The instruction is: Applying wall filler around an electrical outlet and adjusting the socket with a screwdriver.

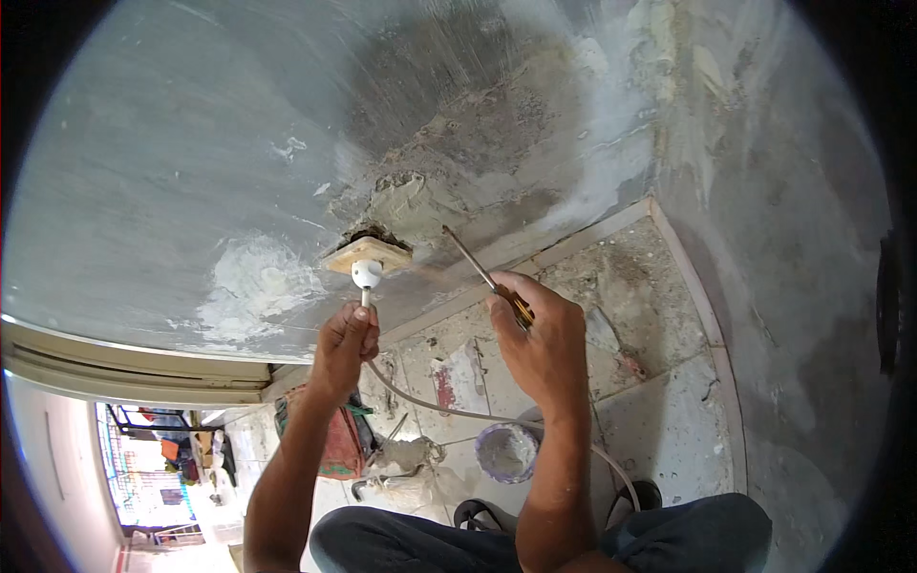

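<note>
A square wooden board sticks out from the grey wall below a rough, broken hole. On it is a white rounded electrical fitting. My left hand pinches the white stem just below this fitting, where a pale cable trails away behind my right forearm. In my right hand is a screwdriver with a yellow and black handle. Its tip points up and left at the wall, apart from the board and the fitting.
Patchy filler marks the wall. Behind my right forearm stands a tub of pale material. A red bag lies at the left on the tiled floor, near a putty knife and scraps. A side wall rises at the right.
</note>
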### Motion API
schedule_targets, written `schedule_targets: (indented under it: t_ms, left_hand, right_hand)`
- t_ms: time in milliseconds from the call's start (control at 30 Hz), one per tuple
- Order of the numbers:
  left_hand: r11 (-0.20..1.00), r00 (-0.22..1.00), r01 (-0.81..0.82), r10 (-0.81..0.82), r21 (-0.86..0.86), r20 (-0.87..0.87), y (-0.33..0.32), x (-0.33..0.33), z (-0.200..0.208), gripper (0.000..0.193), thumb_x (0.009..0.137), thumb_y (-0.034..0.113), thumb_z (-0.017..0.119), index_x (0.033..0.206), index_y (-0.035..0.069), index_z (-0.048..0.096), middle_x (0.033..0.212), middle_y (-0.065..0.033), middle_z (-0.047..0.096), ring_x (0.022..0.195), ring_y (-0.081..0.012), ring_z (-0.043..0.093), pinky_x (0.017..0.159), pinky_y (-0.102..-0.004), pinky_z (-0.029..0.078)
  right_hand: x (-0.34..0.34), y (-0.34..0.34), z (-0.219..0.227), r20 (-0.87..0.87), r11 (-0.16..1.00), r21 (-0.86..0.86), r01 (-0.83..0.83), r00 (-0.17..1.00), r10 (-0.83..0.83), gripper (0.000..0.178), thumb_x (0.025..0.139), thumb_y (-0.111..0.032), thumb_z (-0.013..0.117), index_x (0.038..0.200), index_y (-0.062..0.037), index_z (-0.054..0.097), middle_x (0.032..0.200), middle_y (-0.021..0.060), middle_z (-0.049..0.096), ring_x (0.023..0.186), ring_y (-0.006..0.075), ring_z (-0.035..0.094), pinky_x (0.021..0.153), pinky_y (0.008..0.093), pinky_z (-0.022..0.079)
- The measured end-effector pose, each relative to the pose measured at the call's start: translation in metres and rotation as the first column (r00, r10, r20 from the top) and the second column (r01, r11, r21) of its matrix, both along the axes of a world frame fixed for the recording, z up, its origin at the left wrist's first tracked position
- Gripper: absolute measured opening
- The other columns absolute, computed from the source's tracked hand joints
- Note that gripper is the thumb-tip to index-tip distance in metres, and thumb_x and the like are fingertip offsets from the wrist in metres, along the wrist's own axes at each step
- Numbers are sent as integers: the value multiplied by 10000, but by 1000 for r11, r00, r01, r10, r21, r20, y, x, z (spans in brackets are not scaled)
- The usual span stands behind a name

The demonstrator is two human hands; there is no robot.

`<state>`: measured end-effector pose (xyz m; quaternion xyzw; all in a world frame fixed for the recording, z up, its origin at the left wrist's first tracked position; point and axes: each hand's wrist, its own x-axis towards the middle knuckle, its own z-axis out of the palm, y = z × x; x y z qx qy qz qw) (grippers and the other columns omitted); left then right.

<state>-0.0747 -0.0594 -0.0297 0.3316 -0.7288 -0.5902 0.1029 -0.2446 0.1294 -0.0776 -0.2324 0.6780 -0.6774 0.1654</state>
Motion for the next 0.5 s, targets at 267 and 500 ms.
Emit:
schedule_targets:
  t_ms: [267,500]
  left_hand:
    - [972,968,-233,234,25,-87,32,-21,-2,241,1035,256,404,875,104,501,645,42,385,537,-49,288,501,-204,267]
    - [991,985,-134,135,19,-111,20,-11,-16,253,1040,269,387,880,96,479,679,26,394,595,-60,314,550,-223,295]
  right_hand:
    - [-19,5,-7,94,989,-21,-146,985,147,233,838,-131,633,1025,5,655,845,169,690,786,298,691,721,361,525]
    - [-18,6,-2,78,980,-33,-196,977,198,221,840,-122,622,1007,21,644,830,178,684,771,293,691,714,357,525]
